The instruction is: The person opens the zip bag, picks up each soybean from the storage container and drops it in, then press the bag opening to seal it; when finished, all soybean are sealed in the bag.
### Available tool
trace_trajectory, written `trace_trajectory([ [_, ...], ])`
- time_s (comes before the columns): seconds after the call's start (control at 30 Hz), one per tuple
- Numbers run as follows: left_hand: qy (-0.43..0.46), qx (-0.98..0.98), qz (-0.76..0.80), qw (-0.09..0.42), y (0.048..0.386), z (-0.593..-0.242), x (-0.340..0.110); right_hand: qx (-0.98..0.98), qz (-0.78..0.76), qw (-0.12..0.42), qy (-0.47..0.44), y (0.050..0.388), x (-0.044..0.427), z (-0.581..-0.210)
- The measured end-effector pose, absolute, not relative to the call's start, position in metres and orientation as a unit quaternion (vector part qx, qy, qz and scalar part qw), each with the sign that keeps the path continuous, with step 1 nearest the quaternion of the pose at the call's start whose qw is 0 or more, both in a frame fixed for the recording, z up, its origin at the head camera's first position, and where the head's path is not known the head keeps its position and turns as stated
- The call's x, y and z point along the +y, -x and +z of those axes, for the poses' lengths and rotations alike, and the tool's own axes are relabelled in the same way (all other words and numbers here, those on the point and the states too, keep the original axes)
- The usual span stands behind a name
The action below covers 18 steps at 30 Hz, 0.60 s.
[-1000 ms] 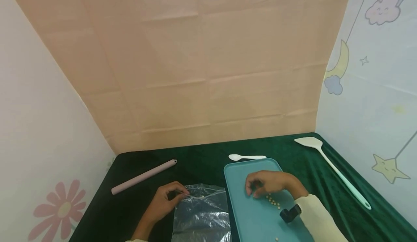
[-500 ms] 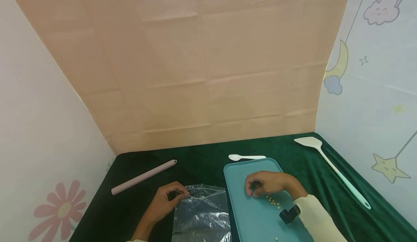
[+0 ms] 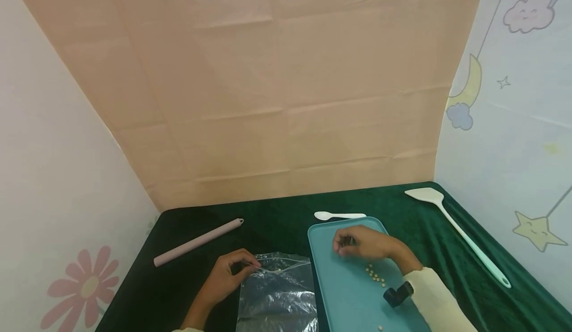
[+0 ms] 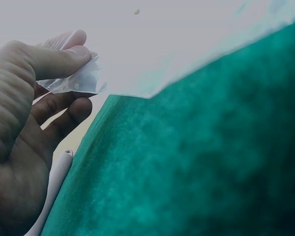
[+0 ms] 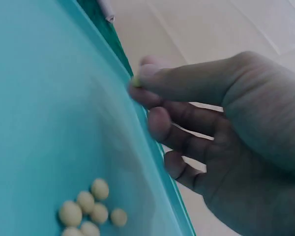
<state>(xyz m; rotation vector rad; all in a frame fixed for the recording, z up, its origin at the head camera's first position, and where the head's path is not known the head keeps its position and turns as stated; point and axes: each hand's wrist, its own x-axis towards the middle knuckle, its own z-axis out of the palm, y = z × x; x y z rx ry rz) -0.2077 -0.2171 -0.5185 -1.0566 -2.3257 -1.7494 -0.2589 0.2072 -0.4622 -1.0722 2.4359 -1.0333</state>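
In the head view my left hand pinches the top left edge of a clear zip bag, whose mouth stands slightly apart. The left wrist view shows the thumb pressing the plastic bag against a finger, with a single soybean visible in it. My right hand is above the blue tray. Between its thumb and index finger, in the right wrist view, sits a soybean, mostly covered by the fingertips. Several pale, round soybeans lie loose on the tray below.
A white spoon lies behind the tray. To the right is a long spatula, and to the left a pink rod. Another soybean lies at the tray's near end. Dark green cloth covers the table.
My right hand has lifted slightly up and left from the loose soybeans, with one between its fingertips. My left hand and the bag have stayed in place.
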Motion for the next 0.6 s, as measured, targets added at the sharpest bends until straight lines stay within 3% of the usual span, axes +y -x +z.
trace_trajectory([
  [0.27, 0.342, -0.754, -0.56, 0.03, 0.21, -0.52, -0.217, 0.836, -0.396, 0.065, 0.374, 0.256, 0.195, -0.446],
  [0.6, 0.345, -0.751, -0.562, 0.027, 0.208, -0.52, -0.217, 0.822, -0.43, 0.028, 0.373, 0.245, 0.174, -0.435],
])
